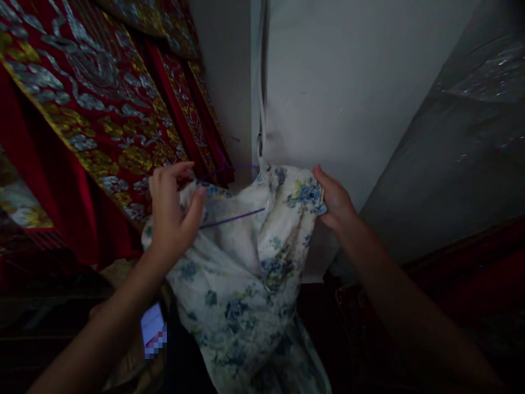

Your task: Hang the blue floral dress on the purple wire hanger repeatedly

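Observation:
A white dress [241, 306] with blue and green flowers hangs on a thin purple hanger [233, 219], whose lower bar crosses the neckline. My right hand [338, 202] grips the dress at its right shoulder edge, thumb on top. Over the left shoulder of the dress is my left hand [172, 210], its thumb and curved fingers apart, with cloth showing behind the gap. Whether its palm touches the fabric is hard to tell. The hanger's top is partly hidden near the neckline.
Red cloth embroidered in gold and silver [118, 120] hangs at the left. A pale cord [261, 82] runs down the white wall [328, 82]. Plastic sheeting [451, 137] covers the right side. A lit phone screen [152, 323] shows at lower left, beneath my forearm.

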`<state>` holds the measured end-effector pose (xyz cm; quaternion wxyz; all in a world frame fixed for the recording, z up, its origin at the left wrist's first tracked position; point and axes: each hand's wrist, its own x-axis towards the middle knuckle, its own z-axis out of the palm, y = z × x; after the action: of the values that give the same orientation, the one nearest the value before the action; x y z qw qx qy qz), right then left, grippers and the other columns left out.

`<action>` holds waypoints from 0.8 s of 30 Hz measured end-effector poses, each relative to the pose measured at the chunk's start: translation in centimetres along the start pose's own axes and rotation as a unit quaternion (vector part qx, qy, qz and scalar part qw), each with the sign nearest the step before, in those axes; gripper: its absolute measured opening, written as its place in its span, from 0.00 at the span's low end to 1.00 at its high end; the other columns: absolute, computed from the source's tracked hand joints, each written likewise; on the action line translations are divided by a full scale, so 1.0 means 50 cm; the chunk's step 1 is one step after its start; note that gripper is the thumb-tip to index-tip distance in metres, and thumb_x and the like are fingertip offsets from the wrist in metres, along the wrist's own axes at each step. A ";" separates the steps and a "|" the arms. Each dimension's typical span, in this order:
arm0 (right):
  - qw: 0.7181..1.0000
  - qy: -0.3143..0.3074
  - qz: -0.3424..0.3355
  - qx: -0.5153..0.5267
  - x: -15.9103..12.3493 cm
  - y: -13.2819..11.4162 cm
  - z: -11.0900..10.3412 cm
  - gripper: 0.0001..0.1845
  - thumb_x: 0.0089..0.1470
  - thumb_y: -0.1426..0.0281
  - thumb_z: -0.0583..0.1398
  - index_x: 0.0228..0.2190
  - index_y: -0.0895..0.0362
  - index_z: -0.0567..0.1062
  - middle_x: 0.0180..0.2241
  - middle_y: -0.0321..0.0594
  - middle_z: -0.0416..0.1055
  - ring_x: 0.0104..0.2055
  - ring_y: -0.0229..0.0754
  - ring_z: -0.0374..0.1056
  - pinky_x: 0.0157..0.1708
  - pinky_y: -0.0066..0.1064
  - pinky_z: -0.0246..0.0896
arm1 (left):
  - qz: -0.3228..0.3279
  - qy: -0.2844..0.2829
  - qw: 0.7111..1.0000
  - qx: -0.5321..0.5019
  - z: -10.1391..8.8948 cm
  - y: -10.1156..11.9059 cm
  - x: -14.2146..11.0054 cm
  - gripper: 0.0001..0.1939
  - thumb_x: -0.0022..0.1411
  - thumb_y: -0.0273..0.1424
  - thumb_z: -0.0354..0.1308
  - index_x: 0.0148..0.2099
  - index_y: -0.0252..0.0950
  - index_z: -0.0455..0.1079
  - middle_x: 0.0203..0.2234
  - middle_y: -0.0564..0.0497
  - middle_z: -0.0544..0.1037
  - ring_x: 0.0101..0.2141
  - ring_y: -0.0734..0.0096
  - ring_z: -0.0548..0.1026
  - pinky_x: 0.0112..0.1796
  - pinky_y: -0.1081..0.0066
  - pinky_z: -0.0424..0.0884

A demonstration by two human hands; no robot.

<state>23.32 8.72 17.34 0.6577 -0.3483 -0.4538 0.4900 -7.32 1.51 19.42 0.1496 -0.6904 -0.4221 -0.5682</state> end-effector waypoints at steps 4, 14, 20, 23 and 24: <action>0.994 0.034 -0.051 0.085 0.058 -0.019 -0.010 0.21 0.57 0.49 0.62 0.32 0.55 0.77 0.29 0.40 0.79 0.42 0.50 0.78 0.42 0.40 0.75 | 0.055 -0.062 0.995 -0.052 0.032 0.036 -0.045 0.16 0.68 0.31 0.55 0.56 0.39 0.68 0.37 0.50 0.73 0.39 0.64 0.73 0.45 0.63 0.71; 0.969 0.199 0.000 0.147 -0.072 0.026 -0.060 0.18 0.62 0.55 0.59 0.35 0.57 0.78 0.30 0.41 0.78 0.40 0.47 0.77 0.41 0.40 0.74 | -0.051 -0.494 0.868 -0.001 0.182 0.040 -0.232 0.23 0.72 0.35 0.50 0.66 0.39 0.61 0.38 0.47 0.82 0.39 0.58 0.81 0.38 0.67 0.70; 0.952 0.279 -0.124 0.004 -0.057 0.078 -0.140 0.12 0.55 0.62 0.63 0.38 0.57 0.78 0.37 0.40 0.77 0.43 0.43 0.74 0.44 0.36 0.70 | -0.128 -0.473 0.870 -0.047 0.204 0.073 -0.342 0.13 0.72 0.32 0.48 0.47 0.37 0.73 0.33 0.45 0.80 0.37 0.59 0.80 0.39 0.67 0.71; 0.879 0.404 -0.230 -0.105 -0.141 0.155 -0.150 0.15 0.50 0.67 0.64 0.42 0.54 0.77 0.45 0.37 0.75 0.47 0.41 0.70 0.49 0.33 0.65 | -0.179 -0.418 0.879 -0.147 0.198 0.086 -0.381 0.14 0.72 0.29 0.46 0.47 0.36 0.74 0.38 0.43 0.81 0.41 0.60 0.79 0.43 0.66 0.72; 0.869 0.425 -0.225 -0.112 -0.186 0.191 -0.141 0.13 0.51 0.67 0.64 0.40 0.53 0.77 0.43 0.37 0.74 0.46 0.41 0.70 0.48 0.33 0.65 | -0.195 -0.400 0.877 -0.179 0.194 0.090 -0.387 0.15 0.72 0.28 0.45 0.47 0.36 0.74 0.38 0.43 0.81 0.41 0.60 0.79 0.44 0.66 0.72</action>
<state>25.81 2.32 3.88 0.8362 -0.4828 -0.2479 0.0793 2.50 -2.54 0.05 -0.2722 -0.7774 -0.4631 -0.3273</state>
